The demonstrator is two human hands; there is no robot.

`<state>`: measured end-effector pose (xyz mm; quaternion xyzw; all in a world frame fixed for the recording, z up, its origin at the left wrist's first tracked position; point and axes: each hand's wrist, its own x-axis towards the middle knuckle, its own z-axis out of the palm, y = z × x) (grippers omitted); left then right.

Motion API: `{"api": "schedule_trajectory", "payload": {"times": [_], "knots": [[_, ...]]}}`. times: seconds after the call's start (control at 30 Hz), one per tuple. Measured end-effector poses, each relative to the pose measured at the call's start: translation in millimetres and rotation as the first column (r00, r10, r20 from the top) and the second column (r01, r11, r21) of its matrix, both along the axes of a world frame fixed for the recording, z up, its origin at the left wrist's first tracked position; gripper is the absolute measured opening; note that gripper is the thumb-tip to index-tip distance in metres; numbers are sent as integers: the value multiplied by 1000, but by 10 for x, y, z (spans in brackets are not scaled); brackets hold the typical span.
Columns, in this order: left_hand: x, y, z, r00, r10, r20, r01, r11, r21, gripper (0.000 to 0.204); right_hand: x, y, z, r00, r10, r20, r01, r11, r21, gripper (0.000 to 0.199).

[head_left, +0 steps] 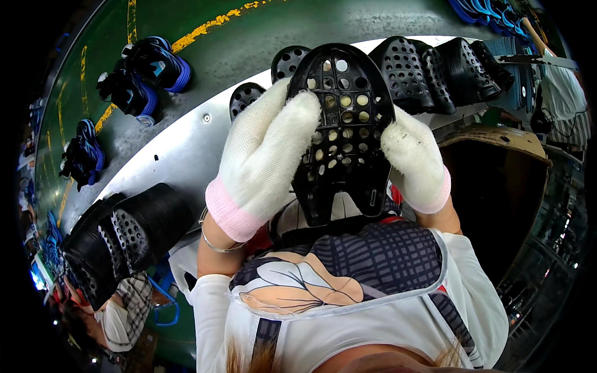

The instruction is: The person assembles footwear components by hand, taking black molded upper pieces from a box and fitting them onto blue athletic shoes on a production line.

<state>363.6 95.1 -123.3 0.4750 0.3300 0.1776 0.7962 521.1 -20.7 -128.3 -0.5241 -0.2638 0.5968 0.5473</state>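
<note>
I hold a black perforated plastic sole-shaped piece [345, 133] upright in front of my chest, over the metal bench [180, 149]. My left hand [264, 155], in a white knit glove with a pink cuff, grips its left edge. My right hand [415, 158], gloved the same way, grips its right edge. The piece has many round holes and a narrow slotted lower end. A thin metal bangle [214, 239] sits on my left wrist.
A row of similar black perforated pieces [441, 71] stands at the bench's far right, two more [245, 96] lie behind my left hand. A black stack [121, 239] sits at the left. Blue-black shoes [140, 78] ride a green belt. A cardboard box [504, 180] is right. Another person's hand [78, 301] is lower left.
</note>
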Motion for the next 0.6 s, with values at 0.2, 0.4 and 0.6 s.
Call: {"api": "schedule_trajectory", "payload": {"times": [0.2, 0.4, 0.6], "knots": [[44, 14, -33, 1000, 11, -9, -11, 1000, 10, 39, 63, 32, -37, 1000, 6, -21, -7, 999, -45, 40], [173, -164, 14, 964, 264, 36, -267, 958, 105, 39, 12, -11, -87, 992, 89, -86, -74, 982, 171, 67], [151, -253, -128, 951, 304, 58, -284, 784, 552, 39, -21, -115, -35, 978, 61, 200, -102, 975, 198, 76]]}}
